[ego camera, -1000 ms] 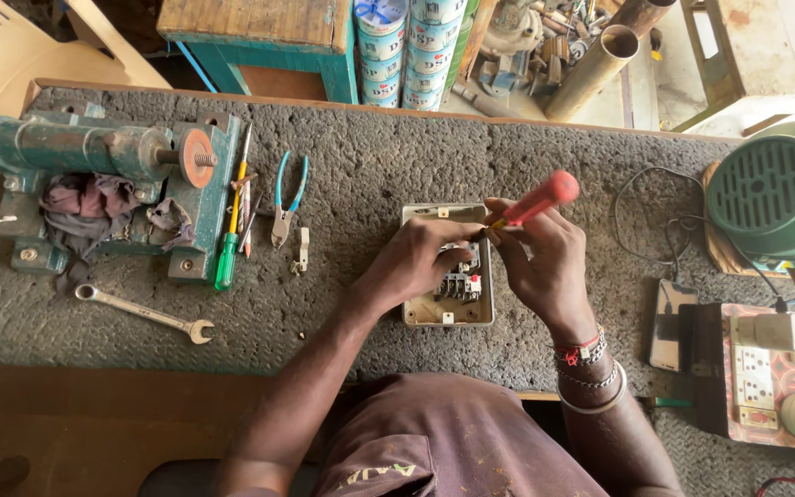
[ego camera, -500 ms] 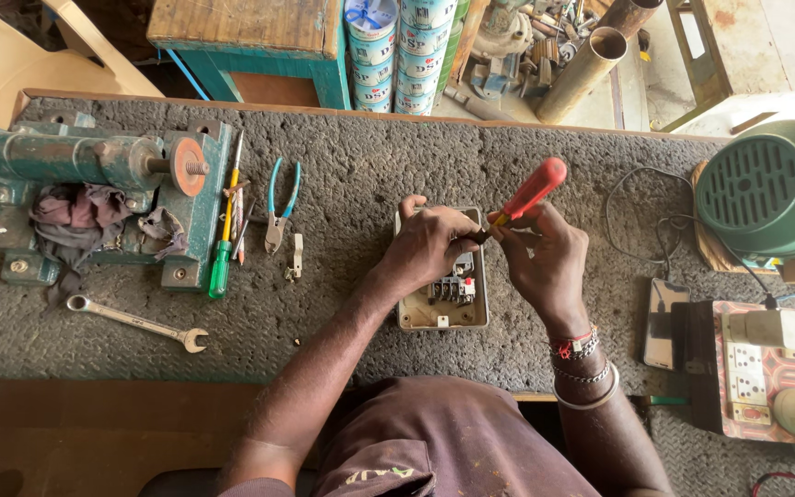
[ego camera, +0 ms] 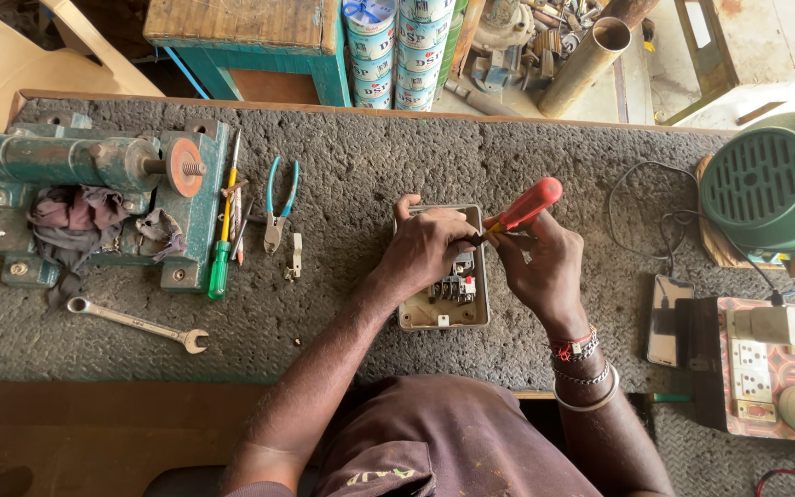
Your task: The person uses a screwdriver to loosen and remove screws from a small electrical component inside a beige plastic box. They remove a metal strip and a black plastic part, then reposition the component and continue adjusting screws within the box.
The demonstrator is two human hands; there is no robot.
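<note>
At the near edge of the bench, at six o'clock from the middle of the view, our two forearms rise toward an open switch box [ego camera: 442,308] lying flat on the rough grey bench top [ego camera: 370,166]. Our left hand [ego camera: 430,247] is curled over the upper part of the box, fingers closed on its top rim and pressing it down. Our right hand [ego camera: 543,267], at three o'clock from the box, grips a red-handled screwdriver [ego camera: 519,208]; the handle tilts up toward one o'clock and the tip runs toward nine o'clock, into the box beneath our left fingers. We cannot see where the tip sits, because the left hand hides it.

We judge that the step is working a screw among the terminals inside the box. To do it well, we keep the left hand bearing down so the box does not turn on the bench, line the blade squarely with the screw before twisting, and keep the left fingers off the line of the tip in case it slips.

At nine o'clock from the box lie a spanner [ego camera: 135,323], blue-handled pliers [ego camera: 279,202] and a green-handled screwdriver [ego camera: 224,248], all well apart from our hands, beside a green bench vice [ego camera: 94,166]. At three o'clock, past the right wrist, a phone [ego camera: 666,317] lies flat, and a green motor [ego camera: 770,184] stands farther off at two o'clock.
</note>
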